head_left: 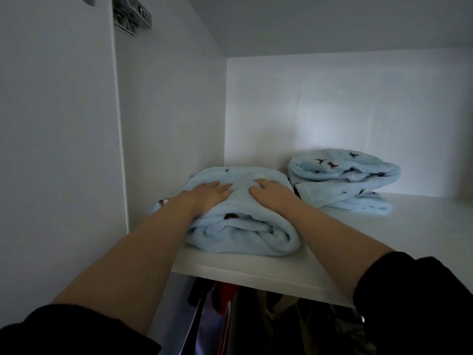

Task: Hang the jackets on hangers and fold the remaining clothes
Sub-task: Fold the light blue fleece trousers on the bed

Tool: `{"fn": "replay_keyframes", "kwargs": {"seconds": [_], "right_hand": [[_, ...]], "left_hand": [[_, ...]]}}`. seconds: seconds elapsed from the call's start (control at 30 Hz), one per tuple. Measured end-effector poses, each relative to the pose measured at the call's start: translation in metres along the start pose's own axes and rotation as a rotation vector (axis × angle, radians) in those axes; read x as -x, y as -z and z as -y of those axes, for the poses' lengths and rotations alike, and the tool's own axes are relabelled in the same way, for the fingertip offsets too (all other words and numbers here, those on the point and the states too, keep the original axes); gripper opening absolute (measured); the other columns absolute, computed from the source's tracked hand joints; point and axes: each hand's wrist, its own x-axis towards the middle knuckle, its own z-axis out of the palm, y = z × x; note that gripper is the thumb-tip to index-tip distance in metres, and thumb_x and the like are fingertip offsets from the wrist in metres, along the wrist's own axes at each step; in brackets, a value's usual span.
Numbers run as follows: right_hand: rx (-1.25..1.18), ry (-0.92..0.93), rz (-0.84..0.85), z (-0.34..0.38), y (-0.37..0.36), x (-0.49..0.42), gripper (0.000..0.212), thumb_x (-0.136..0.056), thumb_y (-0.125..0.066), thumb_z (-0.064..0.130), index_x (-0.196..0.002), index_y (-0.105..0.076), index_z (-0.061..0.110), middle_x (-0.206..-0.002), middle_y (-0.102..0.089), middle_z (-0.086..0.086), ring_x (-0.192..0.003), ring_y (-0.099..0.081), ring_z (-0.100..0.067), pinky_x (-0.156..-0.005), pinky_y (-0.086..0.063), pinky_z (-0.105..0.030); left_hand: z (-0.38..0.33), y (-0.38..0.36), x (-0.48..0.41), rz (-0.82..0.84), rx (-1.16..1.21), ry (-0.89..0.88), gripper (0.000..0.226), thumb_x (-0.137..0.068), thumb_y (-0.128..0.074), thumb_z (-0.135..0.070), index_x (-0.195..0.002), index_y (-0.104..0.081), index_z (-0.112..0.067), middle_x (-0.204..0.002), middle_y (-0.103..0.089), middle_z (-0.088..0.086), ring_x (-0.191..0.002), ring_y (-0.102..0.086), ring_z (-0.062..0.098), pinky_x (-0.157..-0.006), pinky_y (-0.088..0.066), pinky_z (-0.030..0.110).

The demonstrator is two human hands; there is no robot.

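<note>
While both hands lie flat on it, a folded light-blue fleece bundle sits at the left end of a white wardrobe shelf, close to the front edge and near the left side wall. The left hand presses on the top of the bundle with its fingers stretched out towards the middle. The right hand rests just beside it, palm down, fingers spread over the soft cloth. The fingertips of the two hands nearly meet across a small ridge of fabric, and neither hand is curled round anything. Both forearms are bare, with black sleeves pushed up towards the elbows. The bundle's rolled, layered edge faces the camera and carries a few small dark marks. To the right and further back on the same shelf lies a second pile of the same pale blue fabric with little dark prints, close to the first bundle. Whether the two touch cannot be told. Below the shelf, hanging clothes show in red, dark and patterned colours. A metal hinge is fixed at the upper left.
</note>
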Motion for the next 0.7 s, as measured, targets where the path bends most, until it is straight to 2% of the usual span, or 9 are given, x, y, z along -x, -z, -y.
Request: {"fn": "replay_keyframes", "kwargs": {"seconds": [0.07,0.13,0.2,0.23,0.27,0.4,0.5,0.6,0.7], "right_hand": [[0.05,0.028,0.0,-0.001,0.002,0.005,0.046,-0.103,-0.027,0.032,-0.145,-0.032,0.015,-0.153,-0.027,-0.011,-0.138,-0.029,-0.029,-0.114,-0.025,-0.04],[0.049,0.051,-0.089,-0.003,0.006,0.015,0.043,-0.102,-0.031,0.028,-0.141,-0.04,0.011,-0.147,-0.038,-0.013,-0.131,-0.039,-0.027,-0.107,-0.032,-0.033],[0.029,0.096,-0.198,-0.005,0.01,0.029,0.039,-0.103,-0.031,0.025,-0.131,-0.049,0.006,-0.135,-0.05,-0.014,-0.112,-0.049,-0.023,-0.091,-0.035,-0.028],[-0.048,0.084,-0.228,-0.006,0.013,0.037,0.038,-0.103,-0.029,0.026,-0.126,-0.052,0.006,-0.129,-0.054,-0.014,-0.103,-0.05,-0.02,-0.085,-0.036,-0.028],[-0.123,0.05,-0.234,-0.007,0.015,0.046,0.038,-0.103,-0.029,0.027,-0.123,-0.054,0.007,-0.125,-0.057,-0.014,-0.098,-0.05,-0.019,-0.084,-0.036,-0.028],[-0.104,-0.048,-0.248,-0.022,0.041,0.092,0.038,-0.102,-0.033,0.03,-0.116,-0.055,0.003,-0.118,-0.058,-0.014,-0.113,-0.053,-0.03,-0.087,-0.037,-0.03],[0.062,-0.132,-0.355,-0.042,0.068,0.139,0.04,-0.102,-0.038,0.03,-0.131,-0.048,0.005,-0.129,-0.056,-0.016,-0.12,-0.051,-0.031,-0.09,-0.037,-0.03],[0.245,-0.213,-0.457,-0.061,0.093,0.193,0.04,-0.1,-0.04,0.027,-0.133,-0.047,0.005,-0.133,-0.053,-0.017,-0.121,-0.048,-0.032,-0.098,-0.04,-0.035],[0.477,-0.318,-0.502,-0.081,0.118,0.26,0.04,-0.098,-0.039,0.029,-0.131,-0.047,0.006,-0.135,-0.047,-0.012,-0.124,-0.043,-0.031,-0.102,-0.037,-0.039]], "left_hand": [[-0.003,0.001,0.003,-0.01,0.052,0.013,0.064,-0.101,-0.033,-0.043,-0.152,-0.003,-0.019,-0.16,-0.005,0.008,-0.147,-0.006,0.023,-0.119,-0.005,0.035],[-0.01,0.004,0.01,-0.087,0.159,0.011,0.055,-0.102,-0.031,-0.041,-0.151,-0.021,-0.017,-0.157,-0.021,0.009,-0.144,-0.021,0.023,-0.115,-0.015,0.031],[-0.017,0.007,0.018,-0.213,0.301,0.031,0.047,-0.103,-0.03,-0.039,-0.135,-0.05,-0.013,-0.143,-0.047,0.009,-0.129,-0.043,0.023,-0.096,-0.027,0.021],[-0.023,0.009,0.023,-0.261,0.325,0.033,0.046,-0.102,-0.03,-0.039,-0.126,-0.058,-0.012,-0.136,-0.054,0.009,-0.121,-0.048,0.023,-0.088,-0.028,0.02],[-0.03,0.011,0.029,-0.299,0.326,0.024,0.046,-0.102,-0.03,-0.039,-0.121,-0.061,-0.011,-0.132,-0.057,0.009,-0.117,-0.05,0.023,-0.086,-0.028,0.022],[-0.073,0.025,0.057,-0.302,0.293,-0.087,0.047,-0.102,-0.028,-0.038,-0.131,-0.053,-0.01,-0.14,-0.05,0.011,-0.124,-0.046,0.025,-0.099,-0.029,0.028],[-0.121,0.035,0.068,-0.295,0.259,-0.223,0.048,-0.102,-0.031,-0.04,-0.142,-0.04,-0.014,-0.146,-0.042,0.01,-0.129,-0.042,0.024,-0.103,-0.028,0.029],[-0.181,0.042,0.078,-0.419,0.234,-0.358,0.049,-0.099,-0.041,-0.038,-0.144,-0.038,-0.018,-0.146,-0.043,0.009,-0.13,-0.041,0.025,-0.108,-0.032,0.035],[-0.25,0.045,0.098,-0.578,0.183,-0.495,0.05,-0.097,-0.044,-0.034,-0.143,-0.038,-0.017,-0.148,-0.039,0.006,-0.136,-0.033,0.023,-0.11,-0.029,0.04]]}}
